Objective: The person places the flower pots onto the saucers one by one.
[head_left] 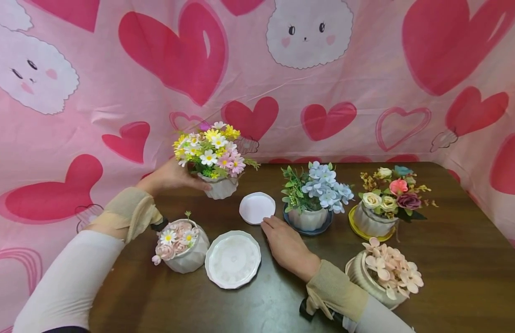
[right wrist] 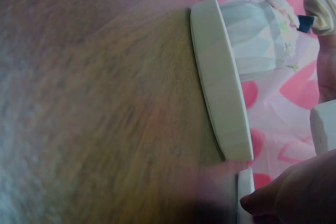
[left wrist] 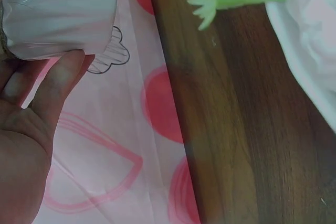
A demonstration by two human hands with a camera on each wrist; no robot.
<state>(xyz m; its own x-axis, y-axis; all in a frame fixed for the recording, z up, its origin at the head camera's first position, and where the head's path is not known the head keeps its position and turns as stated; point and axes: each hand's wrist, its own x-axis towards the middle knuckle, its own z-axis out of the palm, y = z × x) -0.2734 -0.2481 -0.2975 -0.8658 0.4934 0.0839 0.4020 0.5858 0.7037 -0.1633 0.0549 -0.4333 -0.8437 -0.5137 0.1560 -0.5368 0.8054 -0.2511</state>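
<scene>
My left hand (head_left: 176,176) grips a white faceted pot (head_left: 219,187) of yellow, white and pink daisies (head_left: 213,148), held above the table's far left part. In the left wrist view, the thumb lies along the pot's wall (left wrist: 63,17). Beneath and right of it, a small white saucer (head_left: 256,208) lies flat on the table. My right hand (head_left: 288,245) touches that saucer's near right rim with its fingers fairly straight. The right wrist view shows a digit against the saucer's edge (right wrist: 245,182). Nearer me lies a larger white saucer (head_left: 233,260).
A white pot of pale pink flowers (head_left: 184,247) stands beside the larger saucer. Right of my hand are blue hydrangeas (head_left: 324,187) on a dark blue saucer, mixed roses (head_left: 388,199) on a yellow saucer, and a ribbed pot with peach flowers (head_left: 392,268). A heart-patterned cloth (head_left: 257,83) hangs behind.
</scene>
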